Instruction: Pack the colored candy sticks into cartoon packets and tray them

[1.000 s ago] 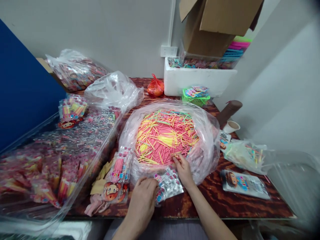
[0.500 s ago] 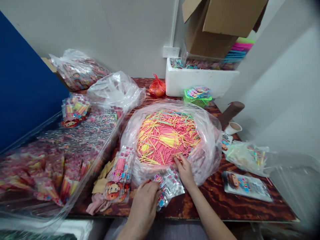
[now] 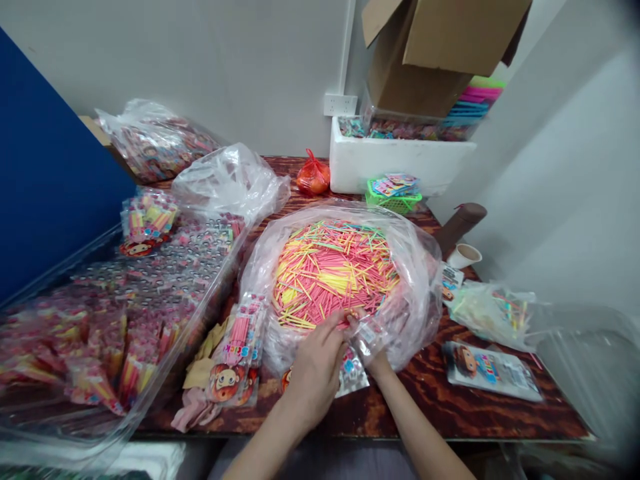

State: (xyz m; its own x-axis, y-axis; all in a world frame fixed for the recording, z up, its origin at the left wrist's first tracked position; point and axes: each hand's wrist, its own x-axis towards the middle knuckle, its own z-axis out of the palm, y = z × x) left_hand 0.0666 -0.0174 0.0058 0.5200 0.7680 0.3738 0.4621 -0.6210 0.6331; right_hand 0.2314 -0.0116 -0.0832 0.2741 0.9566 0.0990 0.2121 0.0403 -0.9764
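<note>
A large clear bag full of pink and yellow sticks stands open in the middle of the table. At its front edge my left hand and my right hand meet, fingertips close together. A small clear packet is pinched by my left fingers and lies over my right hand. My right fingers are closed at the packet's top; what they hold is too small to name. Under the hands lie flat printed packets, partly covered by my left hand.
On the left is a clear tray of filled packets. Between it and the bag lie printed packets. To the right are a packet stack, a paper cup and a brown bottle. Behind stand a green basket and foam box.
My left hand has moved up and right from the flat packets to my right hand, bringing a small clear packet along. My right hand has stayed nearly in place.
</note>
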